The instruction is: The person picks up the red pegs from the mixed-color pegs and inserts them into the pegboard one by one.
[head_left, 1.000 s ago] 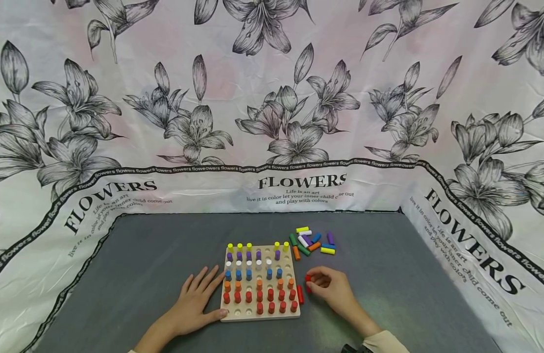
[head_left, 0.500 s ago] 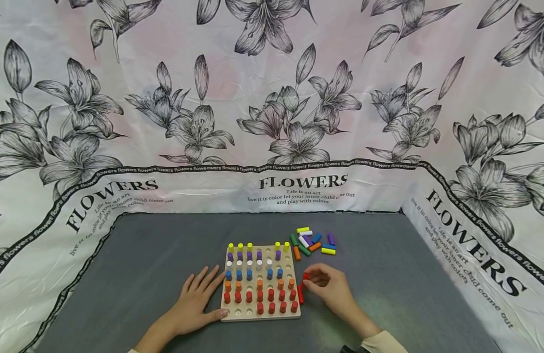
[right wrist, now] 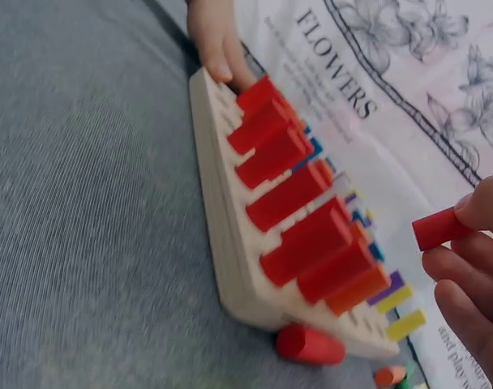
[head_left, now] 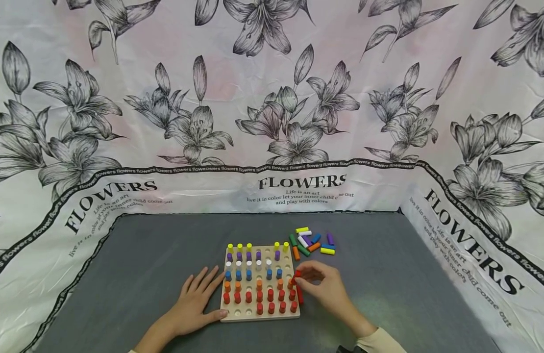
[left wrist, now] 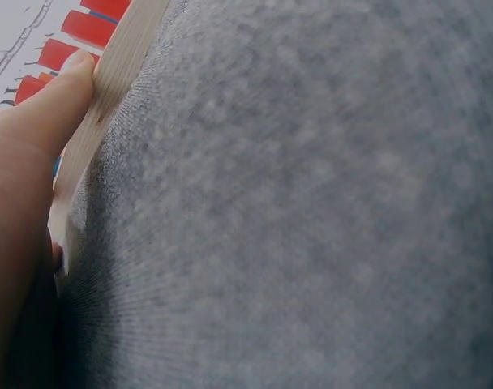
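Note:
A wooden pegboard point(head_left: 259, 319) lies on the grey table with rows of coloured pegs: yellow at the back, then purple, white, blue, orange and red. In its front row, red pegs point(head_left: 271, 308) fill the right part, and bare holes show at the left. My left hand point(head_left: 188, 309) lies spread at the board's left side, thumb point(left wrist: 68, 81) on the front left corner. My right hand point(head_left: 327, 287) pinches a red peg point(right wrist: 439, 229) between thumb and fingers, above the board's right edge. Below it, another red peg point(right wrist: 311, 344) lies on the table against that edge.
Behind the board's right corner lies a loose pile of pegs in yellow, white, green, purple, blue and orange, among them a green peg point(head_left: 304, 250) and a yellow peg point(head_left: 327, 251). A flower-printed cloth point(head_left: 201, 191) rises along the table's back and sides.
My right hand has moved left with the red peg, from beside the board to over its right edge. The left hand has stayed in place.

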A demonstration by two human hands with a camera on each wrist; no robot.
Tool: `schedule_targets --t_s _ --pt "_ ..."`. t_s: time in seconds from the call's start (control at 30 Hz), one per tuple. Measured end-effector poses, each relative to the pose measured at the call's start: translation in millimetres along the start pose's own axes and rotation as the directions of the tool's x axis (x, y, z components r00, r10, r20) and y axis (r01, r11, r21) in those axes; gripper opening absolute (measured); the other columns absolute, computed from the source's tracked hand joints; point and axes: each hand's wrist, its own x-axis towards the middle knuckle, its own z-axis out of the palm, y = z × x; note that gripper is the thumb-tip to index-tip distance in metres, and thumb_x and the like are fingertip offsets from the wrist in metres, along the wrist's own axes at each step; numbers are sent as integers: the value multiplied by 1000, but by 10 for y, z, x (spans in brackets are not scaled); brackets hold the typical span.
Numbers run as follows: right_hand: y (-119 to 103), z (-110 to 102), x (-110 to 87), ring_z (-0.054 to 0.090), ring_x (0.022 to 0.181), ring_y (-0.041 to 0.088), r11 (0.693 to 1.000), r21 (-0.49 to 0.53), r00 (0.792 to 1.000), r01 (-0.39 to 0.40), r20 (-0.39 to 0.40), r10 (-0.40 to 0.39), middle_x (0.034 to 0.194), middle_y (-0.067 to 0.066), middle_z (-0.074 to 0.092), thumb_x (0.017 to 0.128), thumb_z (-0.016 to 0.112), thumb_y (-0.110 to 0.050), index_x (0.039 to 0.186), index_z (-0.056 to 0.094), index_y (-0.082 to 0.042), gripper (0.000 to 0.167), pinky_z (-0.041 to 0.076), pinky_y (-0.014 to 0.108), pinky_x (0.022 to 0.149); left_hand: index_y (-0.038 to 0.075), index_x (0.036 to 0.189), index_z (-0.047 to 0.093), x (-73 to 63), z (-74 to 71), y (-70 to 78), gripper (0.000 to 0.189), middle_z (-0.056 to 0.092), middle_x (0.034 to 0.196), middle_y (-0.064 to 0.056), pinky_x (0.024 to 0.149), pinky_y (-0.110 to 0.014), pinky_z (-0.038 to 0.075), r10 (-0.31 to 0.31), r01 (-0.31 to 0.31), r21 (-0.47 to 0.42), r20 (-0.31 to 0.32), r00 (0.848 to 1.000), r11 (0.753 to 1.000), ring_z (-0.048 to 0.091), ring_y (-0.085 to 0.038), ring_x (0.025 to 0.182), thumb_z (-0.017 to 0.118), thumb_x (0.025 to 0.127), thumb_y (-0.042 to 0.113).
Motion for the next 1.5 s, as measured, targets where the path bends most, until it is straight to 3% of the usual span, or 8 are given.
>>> schedule_targets --t_s 0.2,0.33,0.47,0.73,1.0,1.2,1.5 --pt "-70 50 12 71 81 3 995 38 996 90 11 -91 94 9 76 86 77 -17 104 71 -11 20 60 29 73 27 159 25 4 -7 25 86 21 167 -9 115 -70 8 9 -9 -7 3 1000 1000 16 -43 153 57 89 65" --pt "-131 105 27 71 80 4 990 71 992 118 28 -121 96 13 77 87 76 -16 107 71 -4 24 60 29 74 30 158 26 6 14 9 84 24 165 -10 113 -71 10 36 -36 -3 -37 999 999 19 -44 151 58 89 64" --pt "-193 177 46 71 80 3 986 93 989 136 48 -141 96 13 77 87 76 -17 106 71 -5 23 60 30 74 35 157 26 8 43 -26 82 25 165 -8 112 -71 11 47 -47 -3 -64 997 999 20 -43 150 60 88 64" --pt "-274 344 91 71 79 4 978 109 978 180 84 -189 94 9 77 88 76 -17 106 71 -8 20 60 31 72 32 159 23 24 55 -39 87 20 167 -6 116 -67 8 4 -4 6 -22 1000 1000 16 -40 154 58 88 68" --pt "-341 467 115 71 81 3 980 117 978 159 119 -173 96 6 77 88 76 -23 106 72 -16 19 60 32 74 28 159 23 12 9 -12 87 20 167 -7 116 -69 7 -3 3 17 3 1000 1000 15 -42 154 56 89 68" --pt "-345 553 127 71 83 3 979 118 973 166 141 -182 98 7 76 89 75 -23 106 71 -9 22 60 30 77 28 159 24 9 8 -1 87 21 167 -8 115 -69 8 4 -4 20 -3 1000 1000 16 -42 153 57 89 67" --pt "-443 687 146 72 82 8 971 131 959 201 176 -222 96 12 77 89 75 -16 104 72 -8 17 60 27 75 28 159 25 -2 3 4 85 22 167 -8 115 -70 10 16 -16 15 -18 1000 1000 17 -42 153 56 90 66"
